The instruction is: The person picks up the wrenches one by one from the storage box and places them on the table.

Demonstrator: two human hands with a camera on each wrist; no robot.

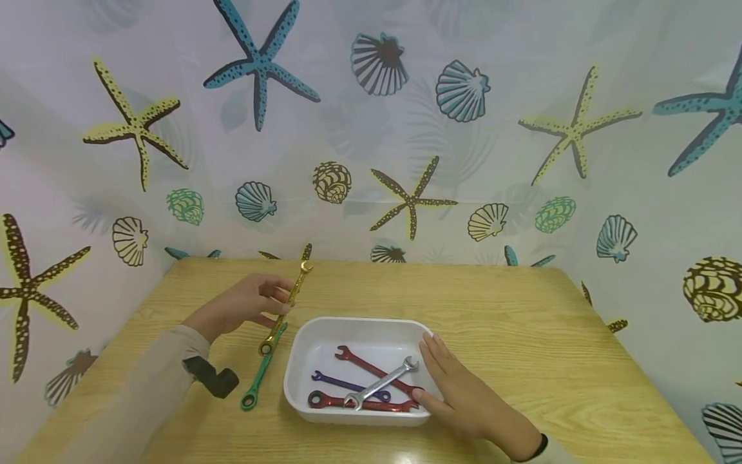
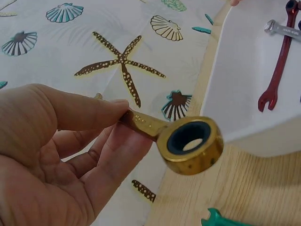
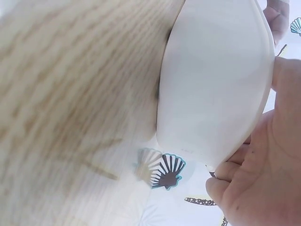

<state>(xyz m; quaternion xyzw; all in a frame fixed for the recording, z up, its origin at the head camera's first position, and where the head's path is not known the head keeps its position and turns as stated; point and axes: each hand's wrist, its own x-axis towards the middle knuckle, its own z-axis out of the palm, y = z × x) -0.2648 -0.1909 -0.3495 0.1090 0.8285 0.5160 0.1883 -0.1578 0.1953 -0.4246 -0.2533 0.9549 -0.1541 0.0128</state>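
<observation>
On the left, a beige sleeve (image 1: 139, 393) with a black strap (image 1: 211, 377) leads to the person's left hand (image 1: 252, 306), above the left part of the pale wood-grained bench (image 1: 551, 335). Its thumb and fingers are clamped on the shaft of a shiny gold metal wrench (image 1: 296, 283), whose open end points far and whose black-lined ring end points near. Lower down, a green metal wrench (image 1: 262, 372) lies aslant on the bench, its ring end near, just left of a white rounded rectangular tray (image 1: 359, 320). Inside the tray, a glossy red ring-ended wrench (image 1: 336, 401) lies along the near side, with a slim purple metal wrench (image 1: 342, 383) just beyond it. A second red metal wrench (image 1: 371, 368) slants from far left to near right, and a silver metal wrench (image 1: 382, 380) lies across these three. At the tray's right side, the right hand (image 1: 464, 396) touches the rim, its fingers fairly straight and close together, the thumb apart from them. Behind the bench hangs a white cloth (image 1: 493, 154) printed with starfish and shells
</observation>
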